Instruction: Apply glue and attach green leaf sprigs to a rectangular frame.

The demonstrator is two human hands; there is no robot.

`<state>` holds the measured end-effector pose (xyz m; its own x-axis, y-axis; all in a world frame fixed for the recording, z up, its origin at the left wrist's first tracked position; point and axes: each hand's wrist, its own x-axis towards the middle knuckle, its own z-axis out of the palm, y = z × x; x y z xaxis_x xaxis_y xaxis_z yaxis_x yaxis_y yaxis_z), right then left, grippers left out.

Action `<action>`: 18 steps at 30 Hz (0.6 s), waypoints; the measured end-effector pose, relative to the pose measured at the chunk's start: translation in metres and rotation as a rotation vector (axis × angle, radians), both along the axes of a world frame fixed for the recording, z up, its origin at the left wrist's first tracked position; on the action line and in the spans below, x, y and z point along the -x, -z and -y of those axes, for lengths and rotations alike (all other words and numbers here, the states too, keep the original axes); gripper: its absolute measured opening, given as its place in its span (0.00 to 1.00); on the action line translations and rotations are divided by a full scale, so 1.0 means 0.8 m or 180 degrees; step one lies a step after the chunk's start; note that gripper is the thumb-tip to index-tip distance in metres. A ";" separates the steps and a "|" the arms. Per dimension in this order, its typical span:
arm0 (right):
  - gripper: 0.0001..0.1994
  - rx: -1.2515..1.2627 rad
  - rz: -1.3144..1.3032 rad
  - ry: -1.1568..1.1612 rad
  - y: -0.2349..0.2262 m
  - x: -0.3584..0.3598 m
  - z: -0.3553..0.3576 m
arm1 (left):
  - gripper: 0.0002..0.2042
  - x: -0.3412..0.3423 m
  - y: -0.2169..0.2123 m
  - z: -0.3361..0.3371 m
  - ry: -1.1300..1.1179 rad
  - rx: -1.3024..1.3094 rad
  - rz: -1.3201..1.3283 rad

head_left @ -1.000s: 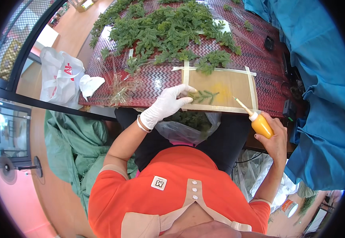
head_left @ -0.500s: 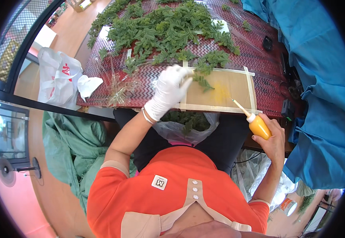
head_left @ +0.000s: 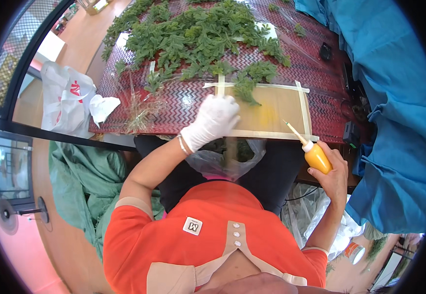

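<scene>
L hand: we are resting the white-gloved left hand (head_left: 215,120) palm-down on the left edge of the tan sheet (head_left: 272,110); fingers spread flat, grasping nothing, pressing the sheet.
R hand: we are holding the orange squeeze bottle (head_left: 316,156) in the bare right hand (head_left: 334,172), fingers wrapped round its body, thin nozzle pointing up-left toward the sheet's lower right corner.
Sheet: lying on the red zigzag table cover (head_left: 183,105), framed w/ pale tape strips (head_left: 302,103); a yellowish patch near its middle.
Sprig: one green sprig (head_left: 246,88) overlapping the sheet's top edge, just beside the gloved fingers.
Heap: big pile of green sprigs (head_left: 193,34) further back on the table.
Containers: clear plastic bag (head_left: 225,157) hanging at the table edge over the lap, green cuttings inside; white plastic bag (head_left: 66,105) at table's left end, contents not visible; bottle contents orange-yellow, fill level unclear.
Risk (our judgement): bottle is tilted w/ nozzle open-looking, so a squeeze could drip on the table cover; glove could smear the yellow patch; sprig could slide off if the sheet shifts.
</scene>
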<state>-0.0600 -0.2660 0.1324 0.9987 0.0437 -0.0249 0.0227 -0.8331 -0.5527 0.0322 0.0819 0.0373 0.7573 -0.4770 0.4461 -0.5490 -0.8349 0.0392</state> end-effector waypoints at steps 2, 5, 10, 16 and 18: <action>0.37 -0.0018 0.0026 0.0015 0.003 -0.001 0.002 | 0.12 -0.006 -0.004 0.000 -0.0064 0.0231 0.0076; 0.37 -0.0038 0.0119 0.0058 0.010 -0.002 0.004 | 0.15 -0.014 -0.008 0.008 -0.0256 0.0956 0.0321; 0.36 -0.0053 0.0247 -0.0052 0.008 -0.006 -0.003 | 0.16 -0.033 0.004 0.041 -0.0188 0.0054 -0.0144; 0.36 -0.0031 -0.0020 -0.0001 0.001 0.000 0.003 | 0.15 -0.044 -0.014 -0.009 0.1083 -0.0336 0.0420; 0.36 -0.0079 0.0109 0.0018 0.009 0.002 0.008 | 0.14 -0.041 -0.015 -0.023 0.0989 -0.0009 0.0397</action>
<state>-0.0612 -0.2721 0.1255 0.9992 0.0383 0.0105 0.0374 -0.8193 -0.5722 0.0648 0.1005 0.0493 0.5151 -0.6779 0.5246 -0.7777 -0.6269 -0.0465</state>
